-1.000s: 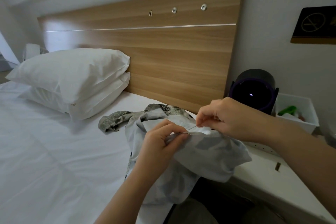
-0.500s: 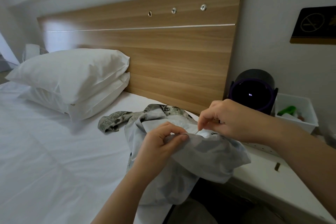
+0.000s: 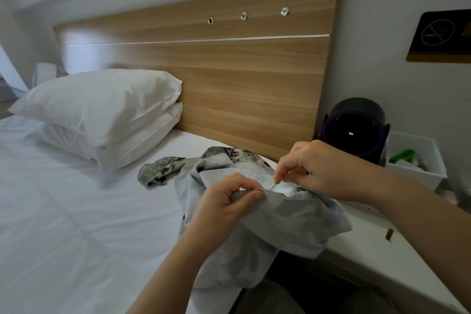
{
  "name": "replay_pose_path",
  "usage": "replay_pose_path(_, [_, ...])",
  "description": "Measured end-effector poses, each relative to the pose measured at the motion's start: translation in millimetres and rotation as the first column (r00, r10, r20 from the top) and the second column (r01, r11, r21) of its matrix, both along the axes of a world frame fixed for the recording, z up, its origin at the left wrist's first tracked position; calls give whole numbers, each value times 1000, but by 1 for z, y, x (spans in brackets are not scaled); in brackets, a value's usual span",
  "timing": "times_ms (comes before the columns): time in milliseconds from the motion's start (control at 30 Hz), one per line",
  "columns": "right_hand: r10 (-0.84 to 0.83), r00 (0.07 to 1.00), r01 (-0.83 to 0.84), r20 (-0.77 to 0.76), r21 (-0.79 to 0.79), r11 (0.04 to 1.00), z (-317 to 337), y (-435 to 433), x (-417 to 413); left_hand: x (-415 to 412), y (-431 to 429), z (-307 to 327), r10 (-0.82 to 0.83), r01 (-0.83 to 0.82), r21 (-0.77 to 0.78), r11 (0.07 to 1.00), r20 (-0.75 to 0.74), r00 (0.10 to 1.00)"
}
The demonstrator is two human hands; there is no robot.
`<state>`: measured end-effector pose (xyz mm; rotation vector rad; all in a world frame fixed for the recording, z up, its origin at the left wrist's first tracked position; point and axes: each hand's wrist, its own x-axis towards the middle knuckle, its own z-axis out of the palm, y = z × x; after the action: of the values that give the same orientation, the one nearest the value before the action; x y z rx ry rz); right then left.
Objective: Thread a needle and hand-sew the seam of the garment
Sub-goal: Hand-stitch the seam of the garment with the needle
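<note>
Higher now, my right hand [image 3: 323, 168] pinches the needle [image 3: 274, 185] above the garment [image 3: 293, 214]; my left hand [image 3: 226, 201] grips its folded edge.

I count two white pillows [image 3: 102, 115] stacked at left and three metal studs [image 3: 244, 16] on the headboard [image 3: 229, 79]. My two hands, left hand [image 3: 224, 209] and right hand [image 3: 328, 168], work one garment [image 3: 288, 222] with one needle [image 3: 274, 185].

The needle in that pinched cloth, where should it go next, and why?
Probably pull the thin metal needle up and away. The right hand pinches it at the fold of the pale grey printed garment, which the left hand holds, so the thread should follow.
</note>
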<state>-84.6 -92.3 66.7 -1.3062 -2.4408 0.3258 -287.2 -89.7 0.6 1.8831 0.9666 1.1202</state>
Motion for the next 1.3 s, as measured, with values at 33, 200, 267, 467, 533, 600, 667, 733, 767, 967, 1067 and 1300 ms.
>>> replay_pose_path(33, [1, 1000, -1, -2, -2, 1000, 0, 0, 0, 0, 0, 0, -3, 3, -8, 1000, 1, 1000])
replay_pose_path(200, [17, 1000, -17, 0, -10, 1000, 1, -1, -4, -2, 1, -1, -10, 10, -50, 999, -2, 1000])
replay_pose_path(267, [51, 999, -51, 5, -5, 999, 0, -1, -8, -1, 1, -1, -13, 13, -69, 997, 0, 1000])
replay_pose_path(467, [-15, 982, 16, -189, 2, 1000, -8, 0, -16, -1, 0, -2, -18, 36, -167, 985, 109, 994])
replay_pose_path(533, [-42, 953, 10, -300, -106, 994, -10, -1, -17, 1, 0, -1, -26, 63, -214, 975, 171, 985])
replay_pose_path(600, [-55, 920, -32, -389, -214, 976, -10, -2, -18, 2, 0, -1, -12, 57, -234, 971, 190, 982])
replay_pose_path(667, [-81, 888, 11, -452, -155, 988, -9, 0, -14, 3, 3, -3, 26, 24, -251, 968, 196, 980])
replay_pose_path(733, [-50, 892, 67, -449, 22, 998, -5, -1, -10, 3, 6, -5, 72, -12, -290, 957, 195, 978])
replay_pose_path(767, [-5, 914, 46, -405, 90, 995, -4, -2, -10, 4, 7, -4, 81, -17, -311, 950, 194, 978])
replay_pose_path(967, [134, 991, -121, -4, 400, 909, -27, 0, -20, 7, 11, -2, 68, 30, -444, 896, 202, 977])
replay_pose_path(1067, [166, 986, -156, 32, 547, 822, -35, 8, -19, 4, 11, 0, 36, 106, -543, 833, 244, 969])
replay_pose_path(1300, [264, 954, -131, -139, 600, 789, -49, 16, -20, 1, 20, 1, 66, 194, -678, 709, 338, 939])
